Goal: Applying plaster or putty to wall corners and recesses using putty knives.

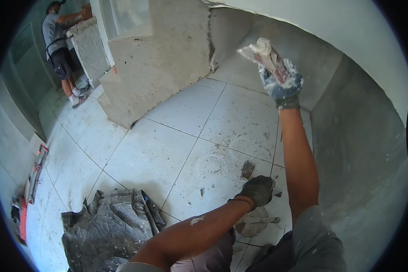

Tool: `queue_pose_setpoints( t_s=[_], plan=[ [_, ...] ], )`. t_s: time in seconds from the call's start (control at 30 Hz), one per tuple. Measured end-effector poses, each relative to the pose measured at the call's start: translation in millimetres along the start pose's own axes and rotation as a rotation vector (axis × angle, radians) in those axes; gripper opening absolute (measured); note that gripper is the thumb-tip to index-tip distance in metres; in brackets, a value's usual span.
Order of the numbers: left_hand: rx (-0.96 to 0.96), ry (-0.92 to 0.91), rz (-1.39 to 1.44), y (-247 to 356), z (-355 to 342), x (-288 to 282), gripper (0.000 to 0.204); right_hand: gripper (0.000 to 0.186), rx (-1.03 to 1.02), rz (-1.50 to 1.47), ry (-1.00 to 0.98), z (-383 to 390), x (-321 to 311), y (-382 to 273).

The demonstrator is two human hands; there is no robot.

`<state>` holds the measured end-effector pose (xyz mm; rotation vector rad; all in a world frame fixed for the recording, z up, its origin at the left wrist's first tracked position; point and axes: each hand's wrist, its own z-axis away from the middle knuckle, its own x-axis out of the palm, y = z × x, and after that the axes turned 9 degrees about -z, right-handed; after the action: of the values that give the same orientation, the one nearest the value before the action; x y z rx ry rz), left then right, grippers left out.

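Fingers of the right hand (282, 86), gloved and smeared white, are closed around a trowel (272, 64) loaded with pale paste (263, 46). It juts from the far side of the grip, its long axis slanting up and to the left, the tip farthest from the forearm. Its exact shape is hard to tell under the coating. This hand is much the nearer to the trowel; the left hand (258, 191) is low over the tiled floor (168, 145), well apart from it. Its dark-gloved fingers look curled, but I cannot tell whether they hold anything. Just beyond them lies a flat, dirty piece (247, 170), and just below is a grey, roundish thing (253, 223) partly covered by the forearm.

Edges close in mainly on the right: the white panel (349, 25) curves above and right of the raised hand, with the grey wall (362, 154) beside that arm. Leftward, a rough slab (161, 68) bounds the far side; between it and the black sheet (109, 231), open floor leaves more room.
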<state>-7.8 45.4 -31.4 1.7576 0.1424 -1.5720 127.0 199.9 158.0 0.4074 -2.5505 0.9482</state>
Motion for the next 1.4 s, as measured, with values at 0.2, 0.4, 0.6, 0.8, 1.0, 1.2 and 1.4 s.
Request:
queue_pose_setpoints(
  t_s=[0.2, 0.4, 0.6, 0.8, 1.0, 1.2, 1.4],
  plan=[
    [-0.091, -0.221, 0.25, 78.2, 81.9, 56.1, 0.033, 0.049, 0.507, -1.111, -0.14, 10.7, -68.9, 11.1],
    [-0.137, -0.134, 0.116, 3.5, 61.3, 38.8, 0.029, 0.051, 0.437, -0.993, 0.196, -23.2, -4.4, 45.2],
    [-0.047, 0.216, -0.002, 6.0, 81.7, 37.8, 0.034, 0.045, 0.195, -0.751, -0.188, -28.4, -9.3, 59.1],
    [0.084, 0.007, 0.026, -21.3, 79.1, 20.2, 0.036, 0.054, 0.37, -1.271, -0.004, -26.2, 3.1, 48.2],
    [-0.231, -0.065, -0.099, -70.2, 136.9, -16.2, 0.042, 0.038, 0.391, -1.287, 0.191, -27.9, 3.9, 50.3],
    [-0.568, 0.017, -0.131, -53.5, 198.5, -48.2, 0.037, 0.024, 0.31, -1.356, 0.187, -41.9, 20.2, 62.4],
    [-0.331, -0.164, -0.892, -45.0, 215.5, -50.7, 0.038, 0.031, 0.338, -1.26, 0.307, -63.8, 44.3, 28.9]
  ],
)
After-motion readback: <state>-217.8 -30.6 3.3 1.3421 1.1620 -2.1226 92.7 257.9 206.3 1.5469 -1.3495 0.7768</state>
